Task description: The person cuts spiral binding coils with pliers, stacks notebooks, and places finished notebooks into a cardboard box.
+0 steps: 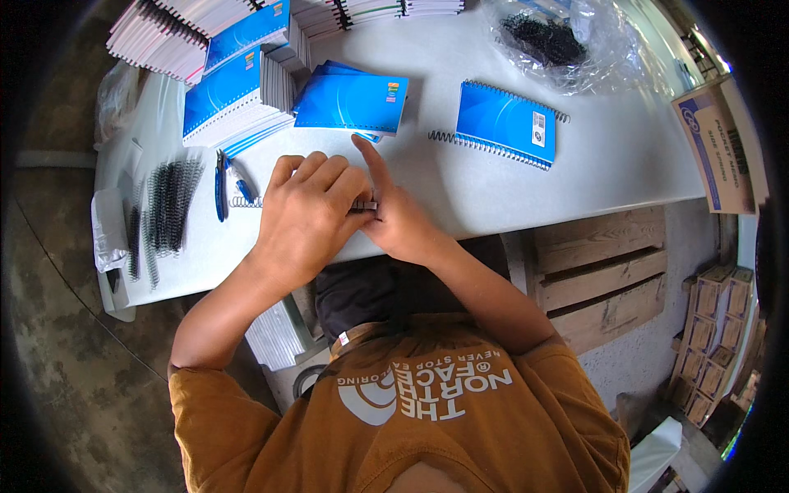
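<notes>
My left hand (306, 212) is closed over a thin notebook (365, 206) held edge-on near the table's front edge, and it covers most of it. A dark spiral coil (245, 202) sticks out past the left side of this hand. My right hand (400, 220) grips the notebook's right end, with its index finger pointing up and away. Just left of my hands lie blue-handled pliers (220, 187). Beyond my fingers sits a small pile of blue-covered notebooks (349, 100). To the right lies a blue notebook (505, 123) with loose coil ends protruding.
Stacks of blue notebooks (222, 94) and bound white books (156, 41) stand at the far left. A bundle of black coils (171, 205) lies on the white table (460, 185) at left. A clear bag of coils (546, 41) is far right, near a cardboard box (715, 148).
</notes>
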`<action>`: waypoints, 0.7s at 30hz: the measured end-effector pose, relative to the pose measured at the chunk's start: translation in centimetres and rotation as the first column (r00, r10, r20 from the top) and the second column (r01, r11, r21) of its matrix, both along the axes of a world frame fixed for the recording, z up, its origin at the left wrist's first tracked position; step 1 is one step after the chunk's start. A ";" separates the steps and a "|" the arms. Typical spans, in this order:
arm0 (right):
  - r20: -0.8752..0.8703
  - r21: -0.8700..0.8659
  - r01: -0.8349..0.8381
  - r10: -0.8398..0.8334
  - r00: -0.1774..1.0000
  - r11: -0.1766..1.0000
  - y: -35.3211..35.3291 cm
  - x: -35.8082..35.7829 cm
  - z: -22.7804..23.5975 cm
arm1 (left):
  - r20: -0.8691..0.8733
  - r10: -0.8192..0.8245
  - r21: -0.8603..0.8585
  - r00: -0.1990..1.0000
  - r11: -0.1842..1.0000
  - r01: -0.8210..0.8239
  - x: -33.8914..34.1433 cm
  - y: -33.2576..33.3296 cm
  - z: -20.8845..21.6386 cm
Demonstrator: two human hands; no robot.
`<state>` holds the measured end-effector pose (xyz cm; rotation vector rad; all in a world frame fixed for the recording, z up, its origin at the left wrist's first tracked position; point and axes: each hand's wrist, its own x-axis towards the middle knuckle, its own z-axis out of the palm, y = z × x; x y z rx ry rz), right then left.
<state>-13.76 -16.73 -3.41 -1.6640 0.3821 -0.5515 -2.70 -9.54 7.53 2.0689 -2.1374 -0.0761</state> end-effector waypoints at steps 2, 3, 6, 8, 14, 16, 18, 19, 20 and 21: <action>-0.006 -0.026 0.019 -0.019 1.000 0.999 0.0 -0.1 0.1 | 0.011 -0.021 -0.189 1.000 0.982 0.022 -0.2 -0.1 -0.4; -0.011 -0.021 0.021 -0.022 1.000 1.000 0.0 -0.1 0.3 | 0.017 -0.031 -0.281 0.999 0.959 0.035 -0.3 -0.1 -0.6; -0.026 -0.052 0.019 -0.021 0.999 0.998 0.1 0.0 0.2 | -0.034 -0.040 0.056 0.999 0.998 0.042 0.8 0.4 0.8; 0.026 -0.107 0.044 -0.041 0.999 0.993 0.1 0.1 -0.3 | -0.029 0.042 -0.041 0.999 0.998 -0.044 0.1 -0.2 0.5; 0.017 -0.067 0.032 -0.031 0.999 0.997 0.1 0.0 -0.3 | -0.092 -0.024 0.064 0.996 0.997 0.030 0.8 0.0 0.4; 0.034 -0.056 0.045 -0.043 0.998 0.997 0.1 0.1 -0.5 | -0.080 0.034 0.035 0.996 0.999 -0.031 0.2 -0.3 0.4; 0.113 -0.036 0.045 -0.041 0.993 0.998 0.1 0.1 -0.8 | -0.099 0.037 -0.054 0.994 0.998 -0.042 -0.2 -0.1 0.0; 0.152 -0.026 0.045 -0.040 0.988 0.999 0.1 0.1 -0.9 | -0.109 0.037 -0.098 0.993 0.994 -0.048 -0.3 -0.1 -0.2; 0.129 -0.015 0.038 -0.036 0.991 0.999 0.1 0.1 -0.7 | -0.119 0.023 -0.077 0.993 0.997 -0.033 -0.1 0.0 -0.3; 0.105 -0.003 0.031 -0.030 0.994 1.000 0.1 0.0 -0.3 | -0.128 0.010 -0.056 0.992 0.998 -0.017 0.2 0.1 -0.4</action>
